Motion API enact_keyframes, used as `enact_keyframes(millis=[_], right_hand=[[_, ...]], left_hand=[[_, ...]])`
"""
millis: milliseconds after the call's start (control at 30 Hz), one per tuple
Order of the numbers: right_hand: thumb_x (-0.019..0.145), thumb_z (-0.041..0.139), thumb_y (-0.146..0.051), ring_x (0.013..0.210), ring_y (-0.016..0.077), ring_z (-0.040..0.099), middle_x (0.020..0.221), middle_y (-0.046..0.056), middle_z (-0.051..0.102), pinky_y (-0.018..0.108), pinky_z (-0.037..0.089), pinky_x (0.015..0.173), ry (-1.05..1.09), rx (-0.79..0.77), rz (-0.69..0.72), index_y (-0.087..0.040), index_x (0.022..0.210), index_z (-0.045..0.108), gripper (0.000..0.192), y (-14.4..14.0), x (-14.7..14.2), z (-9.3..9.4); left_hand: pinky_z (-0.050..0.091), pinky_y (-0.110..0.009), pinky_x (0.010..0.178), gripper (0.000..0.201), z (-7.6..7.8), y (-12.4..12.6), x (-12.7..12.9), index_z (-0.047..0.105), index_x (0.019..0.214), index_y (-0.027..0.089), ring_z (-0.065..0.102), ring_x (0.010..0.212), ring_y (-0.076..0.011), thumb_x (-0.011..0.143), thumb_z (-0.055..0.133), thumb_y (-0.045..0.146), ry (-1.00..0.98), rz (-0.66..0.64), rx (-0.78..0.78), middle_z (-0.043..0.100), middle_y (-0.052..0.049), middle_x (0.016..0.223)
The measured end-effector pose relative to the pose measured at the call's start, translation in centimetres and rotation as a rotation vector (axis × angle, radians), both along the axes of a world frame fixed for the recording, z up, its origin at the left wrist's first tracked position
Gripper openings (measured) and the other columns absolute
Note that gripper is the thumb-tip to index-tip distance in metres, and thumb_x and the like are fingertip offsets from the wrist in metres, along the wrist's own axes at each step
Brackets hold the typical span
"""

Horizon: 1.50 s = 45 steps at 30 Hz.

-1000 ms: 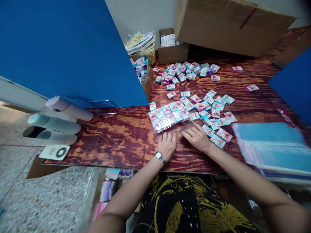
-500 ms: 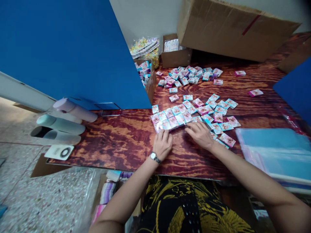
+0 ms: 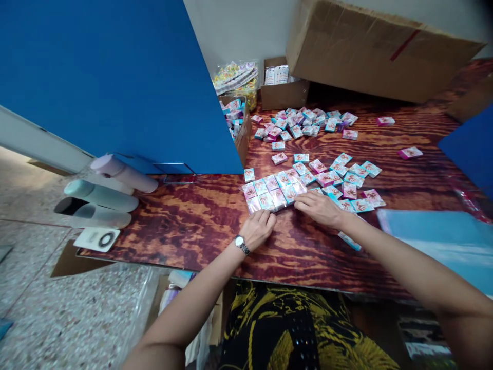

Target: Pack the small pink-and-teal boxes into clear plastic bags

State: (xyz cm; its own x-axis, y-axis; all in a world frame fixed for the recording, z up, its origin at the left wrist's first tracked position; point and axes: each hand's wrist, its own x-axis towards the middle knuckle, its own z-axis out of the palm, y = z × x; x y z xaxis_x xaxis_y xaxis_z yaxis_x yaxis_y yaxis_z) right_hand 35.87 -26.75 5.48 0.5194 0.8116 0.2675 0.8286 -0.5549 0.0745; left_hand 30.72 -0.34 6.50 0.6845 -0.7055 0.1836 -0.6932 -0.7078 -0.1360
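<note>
Small boxes (image 3: 274,191): a two-row block lying flat about midway along the desk (image 3: 185,221), set back from its near edge.
Clear film (image 3: 254,206): glossy over the block's near left corner; a second ago it showed on the bare wood in front, where none can now be made out, which suggests a flap turned up against the boxes.
Left hand (image 3: 258,229): fingers bent and close together, tips at the block's near side, now nearer it than a second ago; whether they pinch film cannot be told.
Right hand (image 3: 318,207): brought in from the wood to the block's near right corner; fingers narrow, thumb hard to separate, grip uncertain.
Loose boxes (image 3: 349,191): scattered toward the desk's right, some partly hidden by the right forearm (image 3: 393,255).
Plastic sheets (image 3: 439,234): at the near right corner, partly covered by the forearm, cut off by the frame.
</note>
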Motion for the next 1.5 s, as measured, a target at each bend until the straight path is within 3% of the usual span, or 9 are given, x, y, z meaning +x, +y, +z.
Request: enact_keyframes(millis=[167,300,467,700,933,1133,1333,1433,1500], right_hand=[[0.093,0.038,-0.012,0.082,0.0181,0.06,0.087,0.007,0.068,0.027,0.04,0.071,0.127,-0.144,-0.148,-0.02,0.109,0.06,0.028,0.6,1.0,1.2],[0.095,0.037,-0.023,0.072,0.0178,0.06,0.083,0.005,0.068,0.026,0.031,0.06,0.293,-0.243,-0.232,-0.023,0.105,0.058,0.024,1.6,2.5,2.8],[0.097,0.033,-0.03,0.064,0.0185,0.061,0.078,0.006,0.07,0.027,0.023,0.055,0.38,-0.341,-0.302,-0.023,0.102,0.059,0.027,2.8,4.4,4.1],[0.096,0.034,-0.034,0.064,0.018,0.06,0.076,0.008,0.07,0.026,0.026,0.058,0.435,-0.353,-0.269,-0.019,0.097,0.063,0.032,3.8,6.7,4.3],[0.091,0.043,-0.037,0.069,0.0192,0.061,0.083,0.009,0.071,0.027,0.025,0.056,0.488,-0.36,-0.291,-0.017,0.099,0.063,0.03,4.9,8.1,4.1],[0.092,0.042,-0.037,0.067,0.0174,0.058,0.082,0.009,0.07,0.027,0.024,0.056,0.532,-0.354,-0.199,-0.016,0.09,0.065,0.031,4.8,9.2,3.6],[0.09,0.046,-0.032,0.066,0.0162,0.056,0.079,0.007,0.069,0.026,0.026,0.056,0.603,-0.303,-0.193,-0.017,0.084,0.065,0.025,4.8,9.5,3.6],[0.089,0.048,-0.032,0.066,0.0154,0.057,0.076,0.005,0.068,0.025,0.032,0.059,0.705,-0.147,-0.207,-0.017,0.082,0.065,0.024,3.9,9.2,4.2],[0.089,0.048,-0.037,0.069,0.0152,0.059,0.083,0.004,0.068,0.024,0.038,0.063,0.771,0.093,-0.234,-0.017,0.095,0.065,0.027,2.4,8.5,4.7]], left_hand=[[0.048,-0.029,0.072,0.025,1.6,0.1,1.0,0.054,0.109,0.016,0.061,0.085,-0.0193,0.095,0.033,0.014,0.328,0.159,0.024,0.065,-0.008,0.09],[0.041,-0.026,0.06,0.022,2.1,0.5,2.7,0.055,0.105,0.018,0.062,0.075,-0.0183,0.095,0.035,0.019,0.399,0.248,-0.018,0.066,-0.007,0.088],[0.038,-0.025,0.063,0.021,2.4,1.0,5.2,0.057,0.098,0.02,0.063,0.075,-0.0177,0.094,0.038,0.03,0.5,0.318,-0.117,0.068,-0.004,0.084],[0.04,-0.021,0.062,0.023,2.1,1.3,8.6,0.055,0.08,0.019,0.062,0.07,-0.0137,0.092,0.041,0.031,0.726,0.319,-0.259,0.069,-0.002,0.079],[0.042,-0.021,0.06,0.022,1.8,1.6,9.0,0.052,0.109,0.02,0.062,0.061,-0.0133,0.088,0.043,0.022,0.829,0.305,-0.359,0.067,0.003,0.069],[0.043,-0.023,0.076,0.049,2.8,1.4,8.7,0.061,0.123,0.031,0.062,0.083,-0.0159,0.082,0.042,0.01,0.726,0.107,-0.068,0.069,-0.002,0.092],[0.042,-0.025,0.067,0.061,2.7,0.3,9.1,0.044,0.14,0.034,0.062,0.075,-0.0191,0.082,0.042,0.013,0.667,0.156,0.192,0.065,-0.007,0.095],[0.042,-0.025,0.066,0.061,2.6,0.1,9.4,0.041,0.141,0.034,0.062,0.078,-0.02,0.083,0.042,0.015,0.669,0.139,0.198,0.065,-0.007,0.095],[0.042,-0.024,0.068,0.061,2.7,0.1,9.5,0.04,0.142,0.033,0.062,0.08,-0.0197,0.084,0.042,0.015,0.677,0.12,0.199,0.065,-0.007,0.093]])
